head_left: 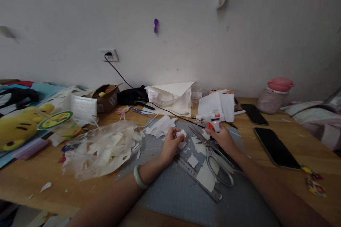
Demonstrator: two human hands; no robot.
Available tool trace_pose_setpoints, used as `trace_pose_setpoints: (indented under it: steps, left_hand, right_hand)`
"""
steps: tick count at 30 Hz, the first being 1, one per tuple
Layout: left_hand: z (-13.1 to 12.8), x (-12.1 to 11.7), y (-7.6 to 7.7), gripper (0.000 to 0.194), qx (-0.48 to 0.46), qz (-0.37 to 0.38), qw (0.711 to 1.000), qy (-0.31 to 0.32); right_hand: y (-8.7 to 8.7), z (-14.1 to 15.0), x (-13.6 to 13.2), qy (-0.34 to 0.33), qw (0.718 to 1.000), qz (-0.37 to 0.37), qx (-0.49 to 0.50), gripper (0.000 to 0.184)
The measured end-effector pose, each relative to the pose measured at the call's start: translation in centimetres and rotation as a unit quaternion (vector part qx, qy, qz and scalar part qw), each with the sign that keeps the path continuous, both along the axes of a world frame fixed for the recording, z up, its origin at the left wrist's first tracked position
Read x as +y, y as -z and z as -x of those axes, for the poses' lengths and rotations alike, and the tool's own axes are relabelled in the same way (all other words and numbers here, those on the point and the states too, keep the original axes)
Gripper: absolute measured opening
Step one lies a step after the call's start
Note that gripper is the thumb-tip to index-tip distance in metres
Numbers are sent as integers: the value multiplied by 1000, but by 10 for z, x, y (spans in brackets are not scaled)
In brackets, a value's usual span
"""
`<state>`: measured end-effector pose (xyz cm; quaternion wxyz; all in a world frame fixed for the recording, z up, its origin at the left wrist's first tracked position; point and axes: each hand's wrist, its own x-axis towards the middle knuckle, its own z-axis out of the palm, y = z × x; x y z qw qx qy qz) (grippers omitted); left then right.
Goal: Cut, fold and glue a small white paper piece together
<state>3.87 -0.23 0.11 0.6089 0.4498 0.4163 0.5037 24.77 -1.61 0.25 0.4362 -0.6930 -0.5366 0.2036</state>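
Observation:
My left hand point(172, 143), with a pale bangle at the wrist, pinches a small white piece point(181, 133), likely paper or foam; its exact shape is hard to make out. In my right hand point(223, 137) is a white glue gun point(213, 118) with an orange trigger and a glowing red light, its nozzle pointing left. Between and below the hands, large scissors point(211, 149) lie with blades apart. A steel ruler point(198, 179) slants across the grey cutting mat point(160, 191), among cut white scraps point(192, 161).
A clear plastic bag point(106, 149) of scraps lies at left, near a lidded drink cup point(60, 124) and yellow plush toy point(18, 127). Two phones point(277, 148) and a pink-lidded jar point(274, 95) stand right. A black cord point(117, 71) runs from the wall socket across the table.

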Motion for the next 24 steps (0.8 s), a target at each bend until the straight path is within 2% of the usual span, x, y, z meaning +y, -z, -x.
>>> trace_pose_setpoints:
  steps: [13,24]
  left_hand:
    - [0,0,-2,28,-18,5,1000,-3]
    - [2,6,3,30,-15,-12,999,-27]
  right_hand:
    - [-1,3,-3,2,999,-5,-32,32]
    - [-7,7,-6,-8,998,15,-64,31]
